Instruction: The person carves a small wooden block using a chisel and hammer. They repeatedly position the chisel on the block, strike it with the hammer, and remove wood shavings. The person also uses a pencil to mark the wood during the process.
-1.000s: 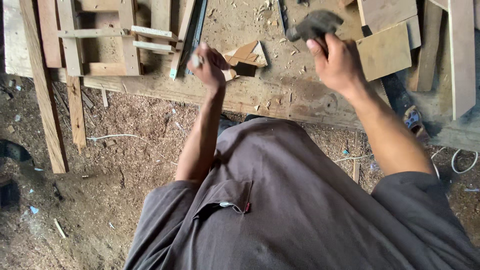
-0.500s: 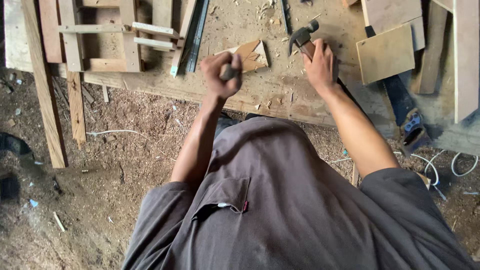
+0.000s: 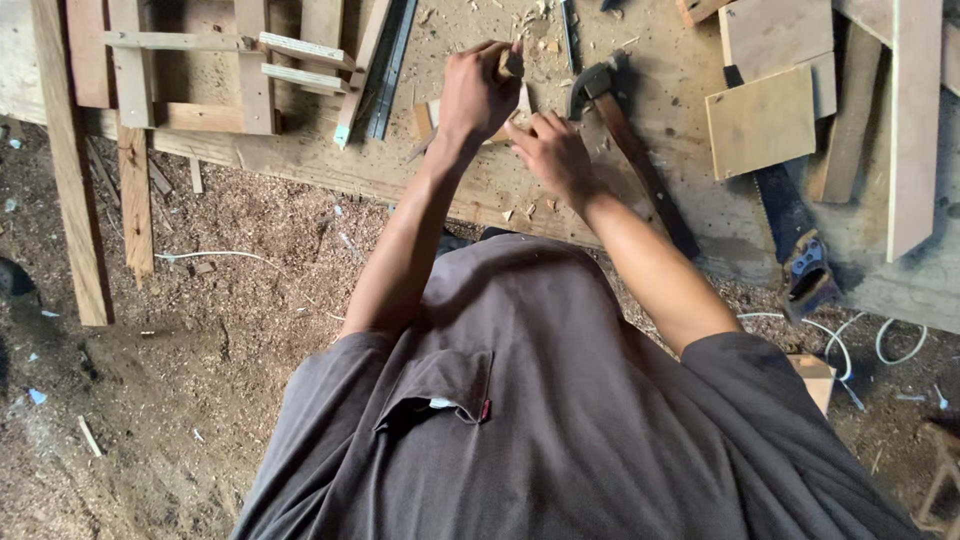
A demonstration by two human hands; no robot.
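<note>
Since half a second ago the hammer point(image 3: 625, 140) has left the person's right hand point(image 3: 550, 152) and now lies on the workbench point(image 3: 400, 170) just right of that hand, head toward the top of the frame, wooden handle running down and to the right. That right hand is empty now, fingers loosely spread and reaching toward the small wood piece point(image 3: 430, 118) lying flat near the top centre. The left hand point(image 3: 478, 92) sits just above and left of it, fingers curled tight around a small wooden block point(image 3: 511, 64) whose end pokes out at the top of the fist. Both hands are nearly touching over the middle of the bench.

Around them: a handsaw point(image 3: 790, 235) at the right with its dark handle hanging near the bench edge, a square board point(image 3: 762, 122) above it, a long plank point(image 3: 915, 120) at the far right, and a slatted wood frame point(image 3: 190, 70) in the upper left. Sawdust and chips all over the ground, plus a white cable point(image 3: 860, 335) at the lower right.
</note>
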